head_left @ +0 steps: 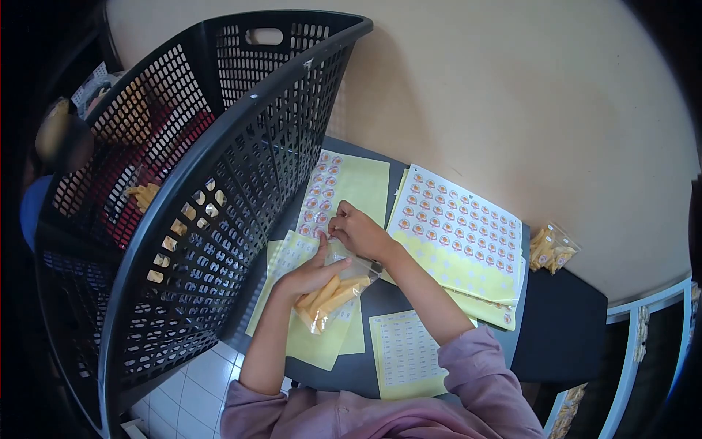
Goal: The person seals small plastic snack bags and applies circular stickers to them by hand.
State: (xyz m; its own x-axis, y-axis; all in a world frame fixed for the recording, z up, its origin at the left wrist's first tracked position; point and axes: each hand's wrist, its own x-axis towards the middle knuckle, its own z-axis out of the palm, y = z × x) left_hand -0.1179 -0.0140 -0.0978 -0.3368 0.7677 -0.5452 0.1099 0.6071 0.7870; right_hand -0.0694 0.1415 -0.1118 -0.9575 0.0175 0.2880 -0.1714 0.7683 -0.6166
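My left hand (313,275) is closed on a clear zip bag (335,301) of pale yellow stick-shaped snacks, its thumb pointing up toward my other hand. Just above the bag, my right hand (361,234) has its fingers pinched together over a yellow-backed sheet of round stickers (358,179). Whatever lies between those fingertips is too small to make out. Beneath the bag and my left hand are overlapping yellow sheets (314,350), one bearing rows of small printed labels.
A large black perforated basket (241,139) rises at the left, with snack bags inside. Stacked sticker sheets (461,227) lie to the right on the grey table. A label sheet (409,355) is near me. Filled bags (552,249) sit by the wall.
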